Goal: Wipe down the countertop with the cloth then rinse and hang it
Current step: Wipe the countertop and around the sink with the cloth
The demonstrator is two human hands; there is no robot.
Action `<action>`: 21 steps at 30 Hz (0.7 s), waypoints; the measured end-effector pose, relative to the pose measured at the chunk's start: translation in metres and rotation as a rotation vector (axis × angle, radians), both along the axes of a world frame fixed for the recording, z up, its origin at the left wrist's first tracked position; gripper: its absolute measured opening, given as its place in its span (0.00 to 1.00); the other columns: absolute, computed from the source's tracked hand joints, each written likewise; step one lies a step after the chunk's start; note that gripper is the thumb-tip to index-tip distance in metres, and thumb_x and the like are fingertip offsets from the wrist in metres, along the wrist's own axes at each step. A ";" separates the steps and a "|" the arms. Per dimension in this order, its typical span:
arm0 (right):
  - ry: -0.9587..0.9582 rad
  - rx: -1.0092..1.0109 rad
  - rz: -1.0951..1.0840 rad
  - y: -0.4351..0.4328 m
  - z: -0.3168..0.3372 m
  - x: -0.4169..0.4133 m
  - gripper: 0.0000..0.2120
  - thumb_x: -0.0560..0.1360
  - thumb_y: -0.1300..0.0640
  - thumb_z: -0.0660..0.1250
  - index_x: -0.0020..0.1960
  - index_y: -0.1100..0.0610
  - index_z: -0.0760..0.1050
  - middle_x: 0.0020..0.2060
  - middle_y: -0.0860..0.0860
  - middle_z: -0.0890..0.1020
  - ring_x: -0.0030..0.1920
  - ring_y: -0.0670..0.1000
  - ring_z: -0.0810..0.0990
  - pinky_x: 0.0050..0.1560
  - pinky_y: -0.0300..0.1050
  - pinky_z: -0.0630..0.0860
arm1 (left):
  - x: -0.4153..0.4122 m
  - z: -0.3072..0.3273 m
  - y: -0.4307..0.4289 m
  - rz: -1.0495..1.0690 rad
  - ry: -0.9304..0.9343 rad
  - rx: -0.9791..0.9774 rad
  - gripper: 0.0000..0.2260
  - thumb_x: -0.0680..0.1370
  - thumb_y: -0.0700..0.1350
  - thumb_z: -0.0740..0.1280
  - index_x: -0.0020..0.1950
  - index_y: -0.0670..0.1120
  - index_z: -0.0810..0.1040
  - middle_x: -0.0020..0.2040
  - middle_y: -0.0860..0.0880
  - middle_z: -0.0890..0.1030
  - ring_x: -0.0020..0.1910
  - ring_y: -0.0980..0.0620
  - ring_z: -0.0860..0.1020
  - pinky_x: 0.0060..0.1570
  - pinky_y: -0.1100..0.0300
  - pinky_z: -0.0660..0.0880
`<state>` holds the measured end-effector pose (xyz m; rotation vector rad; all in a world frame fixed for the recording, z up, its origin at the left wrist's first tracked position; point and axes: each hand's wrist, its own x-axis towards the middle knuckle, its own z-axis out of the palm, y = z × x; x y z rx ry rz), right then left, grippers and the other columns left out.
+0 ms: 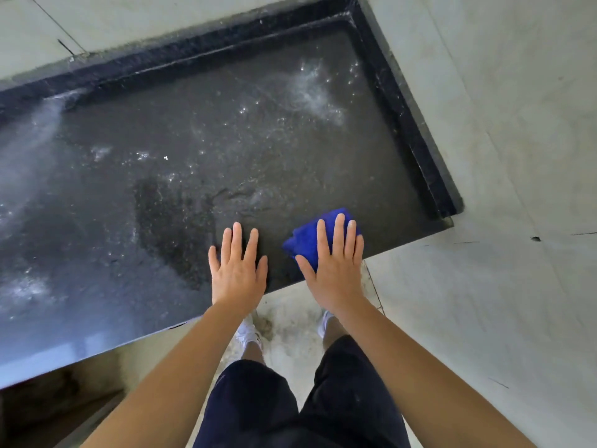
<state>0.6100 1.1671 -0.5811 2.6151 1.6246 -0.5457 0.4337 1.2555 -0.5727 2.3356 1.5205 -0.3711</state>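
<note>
Diffuse, moderately bright daylight; shadows soft. Broad bluish-white glare on wet countertop (pixel 226 140) at 8–9 o'clock; small specular glints toward 1 o'clock. Dim, underexposed recess (pixel 48 415) at 7 o'clock. Wide-angle lens bows straight edges near frame borders. Fine detail slightly soft throughout.

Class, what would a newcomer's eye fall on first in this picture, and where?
The bright blue cloth stands out, pressed flat under the right hand near the front right corner of the dark countertop. Beside it the left hand lies flat on the same surface, which glistens with wet streaks and droplets.
</note>
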 end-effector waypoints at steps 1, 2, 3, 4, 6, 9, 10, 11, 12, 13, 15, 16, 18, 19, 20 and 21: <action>-0.010 0.019 0.028 0.006 -0.005 0.004 0.36 0.81 0.33 0.47 0.82 0.54 0.48 0.80 0.61 0.46 0.79 0.64 0.43 0.78 0.63 0.45 | -0.004 -0.006 -0.002 -0.007 0.008 0.008 0.26 0.84 0.57 0.50 0.81 0.50 0.56 0.81 0.44 0.52 0.80 0.44 0.50 0.75 0.39 0.53; -0.009 0.041 0.064 0.014 -0.009 0.009 0.36 0.81 0.34 0.49 0.81 0.53 0.50 0.80 0.61 0.47 0.79 0.64 0.44 0.78 0.63 0.45 | -0.006 -0.010 -0.003 -0.016 0.013 0.018 0.26 0.84 0.57 0.48 0.81 0.51 0.55 0.81 0.45 0.52 0.80 0.44 0.50 0.75 0.38 0.53; -0.012 0.069 0.102 0.025 -0.012 0.013 0.35 0.81 0.34 0.50 0.81 0.53 0.52 0.80 0.61 0.48 0.79 0.64 0.45 0.78 0.63 0.45 | -0.008 -0.014 -0.004 -0.024 0.017 0.031 0.26 0.84 0.58 0.47 0.81 0.51 0.54 0.81 0.45 0.52 0.80 0.44 0.50 0.75 0.38 0.53; -0.020 0.088 0.129 0.041 -0.014 0.018 0.35 0.81 0.33 0.50 0.81 0.52 0.53 0.80 0.60 0.49 0.79 0.64 0.46 0.77 0.64 0.45 | -0.008 -0.016 -0.005 -0.027 0.020 0.040 0.26 0.84 0.58 0.46 0.81 0.51 0.53 0.81 0.45 0.51 0.80 0.44 0.49 0.75 0.38 0.52; -0.024 0.129 0.142 0.085 -0.020 0.024 0.35 0.80 0.32 0.49 0.80 0.50 0.56 0.80 0.59 0.51 0.79 0.64 0.48 0.76 0.65 0.43 | -0.008 -0.019 -0.006 -0.020 0.022 0.044 0.27 0.83 0.58 0.44 0.81 0.51 0.52 0.82 0.46 0.50 0.80 0.45 0.48 0.76 0.38 0.51; 0.025 0.157 0.092 0.154 -0.025 0.018 0.35 0.80 0.31 0.47 0.80 0.49 0.55 0.80 0.59 0.50 0.79 0.64 0.46 0.76 0.67 0.40 | -0.011 -0.024 -0.006 -0.028 0.032 0.054 0.27 0.83 0.59 0.43 0.81 0.52 0.49 0.82 0.46 0.48 0.80 0.46 0.45 0.76 0.39 0.49; 0.024 0.151 0.084 0.168 -0.025 0.013 0.34 0.80 0.32 0.47 0.81 0.50 0.55 0.80 0.59 0.49 0.79 0.64 0.45 0.76 0.67 0.40 | -0.012 -0.025 -0.006 -0.028 0.040 0.058 0.27 0.83 0.59 0.42 0.81 0.52 0.48 0.82 0.46 0.47 0.80 0.46 0.45 0.76 0.39 0.48; 0.013 0.154 0.092 0.174 -0.026 0.010 0.34 0.80 0.34 0.47 0.81 0.50 0.54 0.80 0.59 0.49 0.79 0.64 0.45 0.76 0.67 0.40 | -0.013 -0.026 -0.007 -0.024 0.048 0.065 0.27 0.83 0.58 0.42 0.81 0.52 0.48 0.82 0.46 0.46 0.80 0.46 0.44 0.76 0.39 0.47; 0.005 0.163 0.114 0.171 -0.028 0.010 0.33 0.81 0.35 0.48 0.81 0.50 0.54 0.80 0.59 0.50 0.79 0.64 0.45 0.76 0.67 0.41 | -0.012 -0.028 -0.007 -0.018 0.057 0.075 0.27 0.83 0.58 0.41 0.81 0.52 0.47 0.82 0.46 0.46 0.80 0.46 0.44 0.76 0.39 0.47; -0.005 0.181 0.155 0.159 -0.027 0.013 0.32 0.81 0.36 0.49 0.80 0.50 0.55 0.80 0.59 0.51 0.79 0.65 0.47 0.76 0.67 0.43 | -0.011 -0.029 -0.007 -0.012 0.063 0.087 0.27 0.83 0.58 0.41 0.81 0.52 0.48 0.82 0.46 0.46 0.80 0.46 0.44 0.76 0.39 0.46; -0.014 0.212 0.257 0.111 -0.026 0.023 0.31 0.81 0.37 0.51 0.80 0.50 0.57 0.80 0.59 0.53 0.79 0.64 0.49 0.77 0.66 0.45 | -0.010 -0.032 -0.009 -0.007 0.083 0.101 0.27 0.83 0.58 0.41 0.81 0.51 0.48 0.82 0.46 0.46 0.80 0.46 0.43 0.76 0.39 0.46; -0.015 0.205 0.289 0.082 -0.024 0.030 0.31 0.82 0.37 0.50 0.80 0.50 0.58 0.80 0.59 0.53 0.80 0.63 0.49 0.77 0.65 0.46 | -0.010 -0.032 -0.009 -0.007 0.089 0.106 0.27 0.83 0.58 0.42 0.81 0.51 0.48 0.82 0.46 0.45 0.80 0.46 0.43 0.76 0.39 0.46; -0.032 0.168 0.286 0.029 -0.018 0.050 0.30 0.82 0.36 0.50 0.80 0.48 0.57 0.80 0.57 0.52 0.80 0.62 0.48 0.77 0.64 0.46 | -0.008 -0.033 -0.010 -0.017 0.102 0.113 0.28 0.82 0.59 0.42 0.81 0.51 0.46 0.82 0.45 0.45 0.80 0.45 0.43 0.76 0.39 0.46; -0.051 0.160 0.260 0.014 -0.016 0.062 0.30 0.82 0.36 0.51 0.80 0.48 0.58 0.80 0.57 0.53 0.80 0.62 0.49 0.77 0.63 0.46 | -0.008 -0.033 -0.011 -0.025 0.110 0.115 0.28 0.82 0.59 0.41 0.81 0.51 0.46 0.82 0.45 0.45 0.80 0.45 0.43 0.76 0.39 0.46; -0.073 0.152 0.230 0.011 -0.015 0.075 0.30 0.82 0.35 0.51 0.80 0.48 0.58 0.80 0.56 0.53 0.80 0.62 0.50 0.77 0.64 0.47 | -0.008 -0.033 -0.011 -0.031 0.113 0.116 0.28 0.83 0.59 0.41 0.81 0.51 0.45 0.82 0.45 0.45 0.80 0.45 0.43 0.76 0.39 0.46; -0.096 0.141 0.197 0.017 -0.017 0.087 0.31 0.81 0.35 0.52 0.80 0.48 0.58 0.80 0.57 0.54 0.79 0.63 0.50 0.77 0.64 0.48 | -0.009 -0.033 -0.012 -0.032 0.113 0.117 0.28 0.83 0.59 0.40 0.81 0.51 0.45 0.82 0.45 0.45 0.80 0.45 0.43 0.76 0.38 0.47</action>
